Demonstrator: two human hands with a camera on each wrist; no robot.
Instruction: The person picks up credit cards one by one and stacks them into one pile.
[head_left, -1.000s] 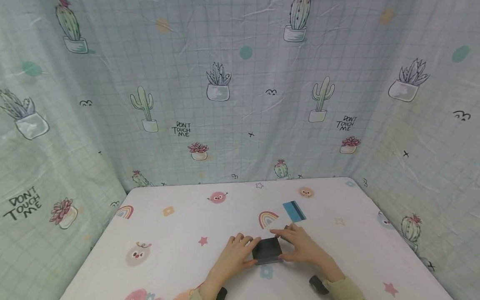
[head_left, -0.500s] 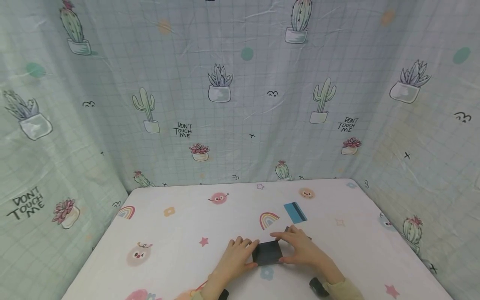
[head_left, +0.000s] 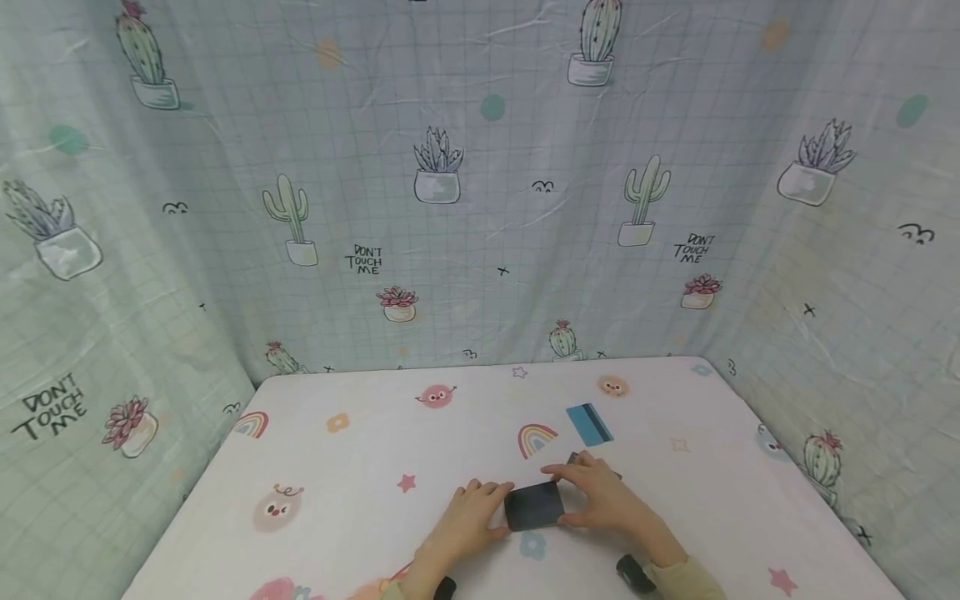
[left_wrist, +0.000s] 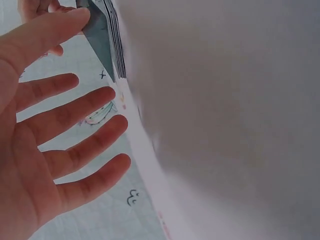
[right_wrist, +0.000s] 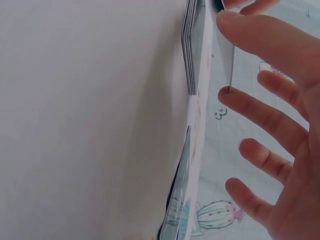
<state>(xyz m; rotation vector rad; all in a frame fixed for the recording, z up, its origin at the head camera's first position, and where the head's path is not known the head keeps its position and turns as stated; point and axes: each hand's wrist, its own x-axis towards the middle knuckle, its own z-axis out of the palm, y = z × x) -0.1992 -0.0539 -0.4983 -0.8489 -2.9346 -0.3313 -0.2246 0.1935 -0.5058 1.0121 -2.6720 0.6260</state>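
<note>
A dark plastic card (head_left: 534,506) is raised above a neat stack of cards (right_wrist: 190,50), with a gap visible in the right wrist view. My right hand (head_left: 606,498) pinches its right end between the thumb (right_wrist: 245,30) and a fingertip at the far corner. At the left end, my left hand (head_left: 467,518) has its fingers (left_wrist: 75,117) straight and spread, the thumb lying against the card's edge in the left wrist view. That end sits closer to the stack. From the head view, the raised card hides the stack.
A blue card with a dark stripe (head_left: 590,423) lies beyond my right hand. Another dark card (head_left: 573,457) is partly hidden behind that hand's fingers. The white tabletop (head_left: 360,450) carries printed pictures; patterned cloth (head_left: 480,300) hangs behind and at both sides.
The dark card's face has tilted and looks lighter in the head view. My left thumb and index finger have shifted slightly left. My right hand stays nearly in place.
</note>
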